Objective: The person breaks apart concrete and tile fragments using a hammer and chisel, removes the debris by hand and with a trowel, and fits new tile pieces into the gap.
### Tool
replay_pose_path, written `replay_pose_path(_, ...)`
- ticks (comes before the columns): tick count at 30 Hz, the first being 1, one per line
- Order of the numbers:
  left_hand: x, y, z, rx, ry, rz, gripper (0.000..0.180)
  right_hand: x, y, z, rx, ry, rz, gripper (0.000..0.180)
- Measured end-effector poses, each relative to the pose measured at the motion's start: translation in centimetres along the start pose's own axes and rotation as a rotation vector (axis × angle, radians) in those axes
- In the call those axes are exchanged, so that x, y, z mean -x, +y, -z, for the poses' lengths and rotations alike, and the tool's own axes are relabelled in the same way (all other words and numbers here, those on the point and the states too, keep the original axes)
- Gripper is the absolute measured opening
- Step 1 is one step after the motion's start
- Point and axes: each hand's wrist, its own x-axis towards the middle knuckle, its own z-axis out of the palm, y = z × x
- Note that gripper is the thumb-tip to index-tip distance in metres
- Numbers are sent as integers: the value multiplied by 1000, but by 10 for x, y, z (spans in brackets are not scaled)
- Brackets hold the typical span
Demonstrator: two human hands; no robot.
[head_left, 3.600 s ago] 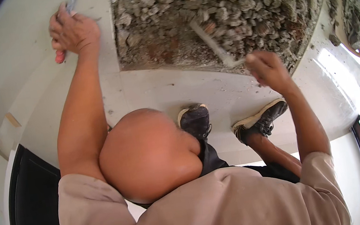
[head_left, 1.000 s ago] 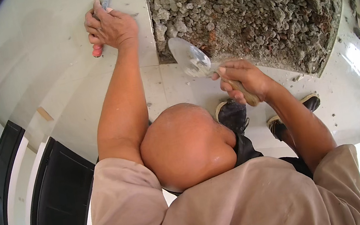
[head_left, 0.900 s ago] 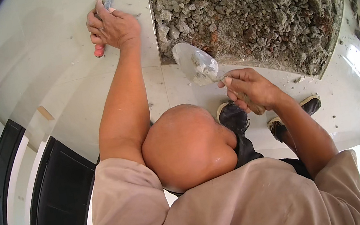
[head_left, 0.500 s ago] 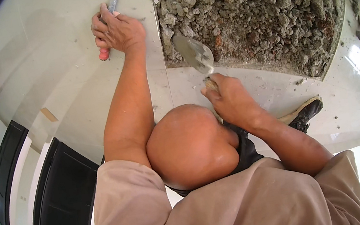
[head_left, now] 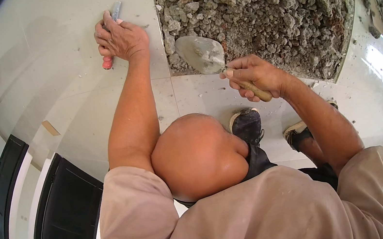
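Observation:
My left hand (head_left: pixel 122 40) rests on the pale floor tiles at the upper left, its fingers closed round a red-handled tool with a flat grey blade (head_left: pixel 116 10). The blade points away from me, and the red end shows below my fingers. In my right hand (head_left: pixel 261 76) is a trowel (head_left: pixel 202 54), gripped by its wooden handle with the thumb near the blade. The trowel's blade, smeared with grey, lies over the near left corner of a bed of broken rubble (head_left: pixel 255 17).
The rubble fills a straight-edged opening in the tiled floor (head_left: pixel 77 106). Small crumbs are scattered on the tiles. My bent knee (head_left: pixel 199 155) and my shoes (head_left: pixel 246 126) are close below the trowel. A small tan piece (head_left: pixel 50 128) lies left; black doors (head_left: pixel 65 210) stand beyond.
My right hand has moved right and turned, so the trowel's blade now lies flatter, pointing left, with its handle in plain sight. My left hand keeps its hold. Another shoe has come into view.

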Motion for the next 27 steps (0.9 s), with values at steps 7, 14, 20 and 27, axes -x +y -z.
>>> replay_pose_path(7,1,-4,1,-14,32,-4,46,24,-8,-50,226,159,-82,32)
replay_pose_path(14,6,1,3,-17,0,9,44,0,-19,-41,-79,115,-130,30)
replay_pose_path(20,2,-6,-3,-7,40,-32,45,45,-8,-16,-422,-116,150,32)
replay_pose_path(27,1,0,0,12,44,-2,44,6,7,-13,1290,1265,917,29)
